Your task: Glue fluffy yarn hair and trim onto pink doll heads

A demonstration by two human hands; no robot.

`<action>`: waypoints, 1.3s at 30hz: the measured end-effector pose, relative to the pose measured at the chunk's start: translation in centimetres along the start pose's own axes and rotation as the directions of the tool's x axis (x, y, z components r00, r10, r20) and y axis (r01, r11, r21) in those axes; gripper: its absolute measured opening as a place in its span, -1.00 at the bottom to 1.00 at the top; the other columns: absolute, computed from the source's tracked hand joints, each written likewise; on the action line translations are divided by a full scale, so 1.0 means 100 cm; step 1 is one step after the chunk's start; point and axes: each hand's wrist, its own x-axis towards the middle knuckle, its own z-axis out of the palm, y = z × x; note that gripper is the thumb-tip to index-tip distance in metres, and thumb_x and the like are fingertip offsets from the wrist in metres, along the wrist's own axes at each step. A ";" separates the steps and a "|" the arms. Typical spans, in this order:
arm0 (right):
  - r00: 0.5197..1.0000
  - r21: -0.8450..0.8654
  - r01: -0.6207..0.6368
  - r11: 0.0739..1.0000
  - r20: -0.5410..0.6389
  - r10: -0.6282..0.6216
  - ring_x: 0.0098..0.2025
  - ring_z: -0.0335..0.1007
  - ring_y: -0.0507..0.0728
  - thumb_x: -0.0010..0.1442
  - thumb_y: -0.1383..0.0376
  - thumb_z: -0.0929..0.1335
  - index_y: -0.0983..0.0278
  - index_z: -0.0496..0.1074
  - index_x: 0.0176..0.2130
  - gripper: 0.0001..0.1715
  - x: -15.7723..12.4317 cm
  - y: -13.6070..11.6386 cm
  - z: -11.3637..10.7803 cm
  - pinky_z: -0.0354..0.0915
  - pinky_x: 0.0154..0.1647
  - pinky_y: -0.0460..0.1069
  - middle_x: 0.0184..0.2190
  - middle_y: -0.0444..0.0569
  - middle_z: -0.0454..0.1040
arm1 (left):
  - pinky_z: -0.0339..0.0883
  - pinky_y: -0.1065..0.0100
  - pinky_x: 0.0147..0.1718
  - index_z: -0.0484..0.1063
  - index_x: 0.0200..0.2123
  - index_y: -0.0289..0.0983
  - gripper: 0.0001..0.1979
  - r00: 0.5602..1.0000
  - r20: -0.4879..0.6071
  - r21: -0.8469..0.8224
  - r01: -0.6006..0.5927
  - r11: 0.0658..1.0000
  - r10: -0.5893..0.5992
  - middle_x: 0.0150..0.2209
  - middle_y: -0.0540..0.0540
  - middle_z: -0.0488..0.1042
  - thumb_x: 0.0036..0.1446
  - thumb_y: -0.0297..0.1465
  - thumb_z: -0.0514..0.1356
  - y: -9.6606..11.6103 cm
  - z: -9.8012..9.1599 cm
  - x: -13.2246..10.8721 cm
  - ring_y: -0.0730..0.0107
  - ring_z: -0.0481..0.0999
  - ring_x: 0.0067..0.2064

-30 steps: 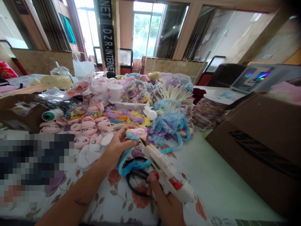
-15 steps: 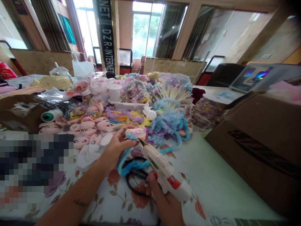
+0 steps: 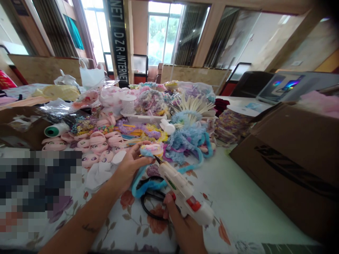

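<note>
My left hand [image 3: 131, 160] is closed around a small pastel craft piece [image 3: 156, 149] with pink, yellow and blue fluffy trim. A blue fluffy strip [image 3: 149, 190] hangs below the piece and loops over the table. My right hand [image 3: 182, 220] grips a white hot glue gun [image 3: 180, 183] with red parts. Its dark nozzle points up and left, at the lower right edge of the piece; whether it touches cannot be made out. Behind lies blue ruffled trim [image 3: 177, 139]. Pink doll heads [image 3: 98, 143] with painted faces lie left of my left hand.
On the right stands a large cardboard box [image 3: 288, 158]; another open box [image 3: 21, 130] is at the left. Black-handled scissors [image 3: 152, 211] seem to lie under the blue strip. Across the back are a yarn spool [image 3: 230, 123], a green-cored thread cone [image 3: 54, 130] and plastic bags [image 3: 91, 76].
The whole view has shifted very slightly. Both hands, the craft piece and the glue gun keep nearly the same places relative to each other.
</note>
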 end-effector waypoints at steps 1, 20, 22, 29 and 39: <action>1.000 -0.006 0.004 1.000 -0.006 -0.004 -0.56 0.36 0.09 0.18 -0.08 0.27 0.24 0.36 -0.58 -0.47 0.000 -0.001 0.000 0.32 -0.44 -0.05 -0.67 -0.10 0.39 | 0.37 0.44 -0.28 0.40 -0.07 -0.22 -0.49 1.000 0.001 0.000 0.000 1.000 0.000 -0.24 -0.03 0.54 -0.17 -0.51 0.37 0.000 0.000 0.000 0.45 0.51 -0.33; 0.999 0.038 -0.035 0.999 -0.018 0.035 -0.60 0.32 0.08 0.15 -0.07 0.29 0.24 0.37 -0.57 -0.50 0.000 -0.004 0.000 0.28 -0.48 -0.05 -0.70 -0.13 0.38 | 0.38 0.42 -0.24 0.41 -0.09 -0.24 -0.47 0.999 -0.035 0.007 -0.005 1.000 0.005 -0.25 -0.04 0.55 -0.22 -0.49 0.40 0.001 0.002 0.000 0.44 0.52 -0.33; 0.999 0.052 -0.040 0.998 0.002 0.040 -0.59 0.32 0.08 0.16 -0.08 0.28 0.24 0.37 -0.57 -0.48 0.000 -0.005 0.000 0.28 -0.49 -0.05 -0.70 -0.12 0.37 | 0.37 0.41 -0.23 0.41 -0.09 -0.24 -0.47 1.000 -0.029 0.012 -0.004 1.000 0.005 -0.25 -0.04 0.55 -0.22 -0.49 0.40 0.000 0.002 0.000 0.43 0.53 -0.33; 0.999 0.047 -0.044 0.998 -0.018 0.044 -0.59 0.32 0.09 0.15 -0.07 0.29 0.24 0.36 -0.57 -0.50 0.002 -0.003 -0.002 0.28 -0.49 -0.04 -0.70 -0.12 0.38 | 0.38 0.37 -0.20 0.41 -0.08 -0.23 -0.45 0.999 -0.032 0.008 0.007 1.000 -0.007 -0.24 -0.06 0.56 -0.24 -0.48 0.41 0.001 0.002 0.001 0.37 0.54 -0.29; 0.999 0.071 -0.023 0.997 -0.024 0.024 -0.60 0.31 0.08 0.16 -0.07 0.28 0.24 0.36 -0.56 -0.50 0.001 -0.005 0.000 0.28 -0.50 -0.04 -0.71 -0.13 0.36 | 0.40 0.41 -0.22 0.40 -0.10 -0.26 -0.47 1.000 -0.014 -0.007 -0.011 1.000 0.010 -0.22 -0.07 0.54 -0.23 -0.51 0.40 -0.001 0.001 0.003 0.41 0.53 -0.28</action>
